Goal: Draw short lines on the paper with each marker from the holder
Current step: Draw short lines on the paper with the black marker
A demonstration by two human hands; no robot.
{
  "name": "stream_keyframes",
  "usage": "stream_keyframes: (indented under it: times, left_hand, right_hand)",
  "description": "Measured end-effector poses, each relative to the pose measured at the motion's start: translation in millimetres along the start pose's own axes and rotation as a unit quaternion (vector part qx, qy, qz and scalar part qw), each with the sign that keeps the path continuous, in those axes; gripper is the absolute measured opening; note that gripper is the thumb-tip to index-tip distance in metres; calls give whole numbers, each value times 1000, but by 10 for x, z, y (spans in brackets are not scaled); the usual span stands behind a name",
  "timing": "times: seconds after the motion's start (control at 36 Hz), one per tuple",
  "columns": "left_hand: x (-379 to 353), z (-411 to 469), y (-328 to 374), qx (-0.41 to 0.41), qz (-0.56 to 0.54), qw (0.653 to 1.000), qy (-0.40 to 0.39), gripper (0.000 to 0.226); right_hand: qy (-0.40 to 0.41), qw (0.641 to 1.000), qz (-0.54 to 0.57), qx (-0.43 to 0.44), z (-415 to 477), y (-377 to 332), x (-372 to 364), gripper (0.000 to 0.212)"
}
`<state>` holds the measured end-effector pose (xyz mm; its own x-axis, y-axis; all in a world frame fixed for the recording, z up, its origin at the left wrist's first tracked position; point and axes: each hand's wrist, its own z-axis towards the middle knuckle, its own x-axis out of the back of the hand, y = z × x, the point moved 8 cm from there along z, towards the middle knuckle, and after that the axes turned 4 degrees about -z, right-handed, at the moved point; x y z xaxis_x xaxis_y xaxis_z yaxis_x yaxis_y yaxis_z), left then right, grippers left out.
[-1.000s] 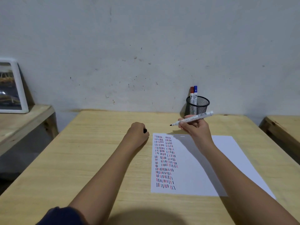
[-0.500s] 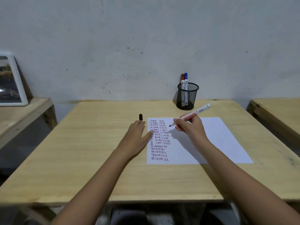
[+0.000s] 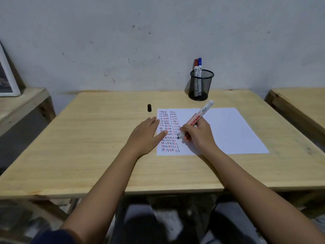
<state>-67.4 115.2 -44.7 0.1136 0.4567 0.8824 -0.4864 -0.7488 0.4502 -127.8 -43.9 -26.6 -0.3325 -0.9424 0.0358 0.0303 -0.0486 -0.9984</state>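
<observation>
Right hand (image 3: 198,133) grip is closed round the black marker (image 3: 197,118), uncapped, barrel tilted up and away toward the holder, tip down at the paper (image 3: 228,131) beside the second column of dashes; can't tell if the tip is actually touching. Left hand (image 3: 146,133) lies flat and open, gripping nothing, fingertips over the left edge of the sheet to pin it. Black cap (image 3: 149,107) stands alone on the tabletop (image 3: 98,143), just beyond the left hand.

Progress, my read: two columns of short dashes in black, red and a darker bluish ink fill the left strip, so several rounds look done. The second column runs shorter than the first. The right two thirds of the sheet is blank.

Red marker (image 3: 195,66) and blue marker (image 3: 199,66) sit capped in the mesh holder (image 3: 201,85) at the far edge. Left to do: finish the black dashes, recap, return it to the holder.
</observation>
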Motion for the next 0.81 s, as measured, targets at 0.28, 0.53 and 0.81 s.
stream_keyframes:
  times: [0.28, 0.53, 0.81]
  left_hand:
    - [2, 2, -4, -2, 3, 1000, -1, 67]
    - [2, 11, -11, -5, 3, 1000, 3, 67]
    - [29, -7, 6, -7, -1, 1000, 8, 66]
  right_hand:
    - [-28, 998, -40, 29, -7, -46, -43, 20]
    - [-43, 998, -41, 25, 1, -12, -66, 21]
    - [-33, 998, -35, 32, -18, -41, -57, 23]
